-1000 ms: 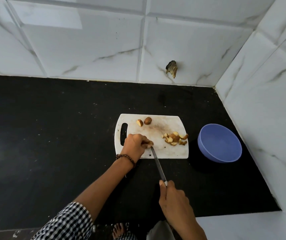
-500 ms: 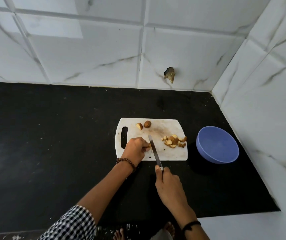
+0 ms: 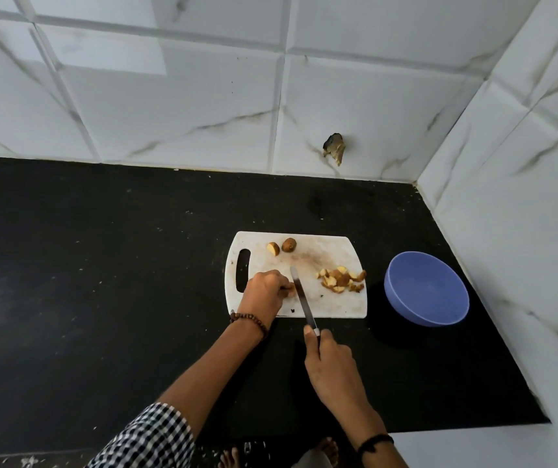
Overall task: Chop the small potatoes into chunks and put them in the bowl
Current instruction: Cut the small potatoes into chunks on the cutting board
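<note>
Left hand (image 3: 264, 293) apparently pinching potato piece (image 3: 287, 285), right hand (image 3: 332, 369) gripping knife (image 3: 301, 298) alongside

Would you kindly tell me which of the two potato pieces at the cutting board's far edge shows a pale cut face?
The left piece, nearer the handle slot, shows pale flesh; the right piece beside it shows only brown skin.

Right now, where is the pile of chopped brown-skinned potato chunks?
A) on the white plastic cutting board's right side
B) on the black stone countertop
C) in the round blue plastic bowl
A: the chopped potato chunks lie heaped on the white plastic cutting board, and the round blue plastic bowl beside it shows nothing inside.
</note>
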